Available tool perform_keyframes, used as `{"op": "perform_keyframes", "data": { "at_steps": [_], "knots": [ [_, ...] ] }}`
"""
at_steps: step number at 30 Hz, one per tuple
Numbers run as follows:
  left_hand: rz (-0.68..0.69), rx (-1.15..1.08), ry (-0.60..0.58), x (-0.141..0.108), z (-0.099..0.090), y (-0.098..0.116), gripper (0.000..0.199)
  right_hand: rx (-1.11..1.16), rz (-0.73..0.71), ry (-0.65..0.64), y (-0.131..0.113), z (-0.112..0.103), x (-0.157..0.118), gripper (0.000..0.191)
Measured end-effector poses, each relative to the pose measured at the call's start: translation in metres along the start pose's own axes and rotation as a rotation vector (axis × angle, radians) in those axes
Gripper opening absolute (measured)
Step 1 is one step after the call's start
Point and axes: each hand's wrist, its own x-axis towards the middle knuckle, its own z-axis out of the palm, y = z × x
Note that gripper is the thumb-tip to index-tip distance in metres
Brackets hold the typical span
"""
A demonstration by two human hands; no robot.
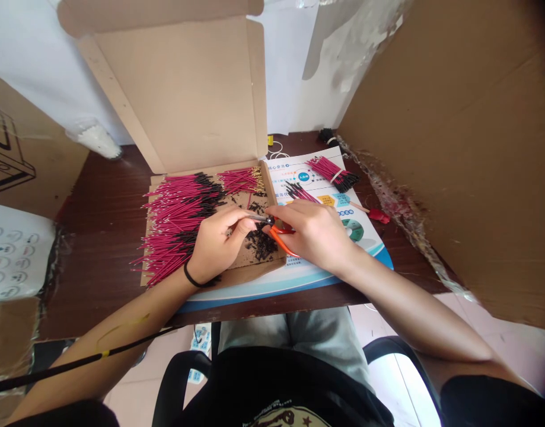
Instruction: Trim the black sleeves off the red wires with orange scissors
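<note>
My right hand (319,234) is closed around a pair of orange-handled cutters (283,242), whose dark metal jaws point left. Right at the jaws, my left hand (221,240) is closed with thumb and forefinger pinched together; whatever is between them is hidden. Both hands are over an open cardboard box (241,273). Beside and behind my left hand, a big heap of pink-red wires (174,204) with black ends fills the box's left part. Small black scraps (261,246) lie scattered under the cutters.
A smaller pile of wires (239,179) lies at the box's back. On the printed sheet (365,255) rest a banded wire bundle (332,172) and some loose wires (301,193). Large cardboard (454,148) stands at right. The raised box lid (178,95) stands behind.
</note>
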Motion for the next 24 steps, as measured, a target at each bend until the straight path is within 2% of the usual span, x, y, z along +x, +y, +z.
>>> {"op": "perform_keyframes", "data": {
  "at_steps": [9, 15, 19, 24],
  "knots": [
    [0.0, 0.003, -0.004, -0.0012, 0.0002, 0.0004, 0.021, -0.037, 0.002, -0.063, 0.0024, -0.0029, 0.0007, 0.023],
    [-0.047, -0.033, -0.005, -0.0014, 0.0004, 0.0002, 0.02, -0.015, 0.063, 0.002, -0.0015, -0.0021, -0.0007, 0.025],
    [-0.059, -0.05, 0.001, -0.002, 0.0012, -0.0015, 0.02, 0.009, 0.022, 0.051, 0.0007, -0.0033, 0.0, 0.028],
    [-0.041, 0.014, 0.003, -0.0018, 0.0, -0.0011, 0.022, -0.01, -0.036, 0.045, 0.0006, -0.0041, -0.0002, 0.023]
  ]
}}
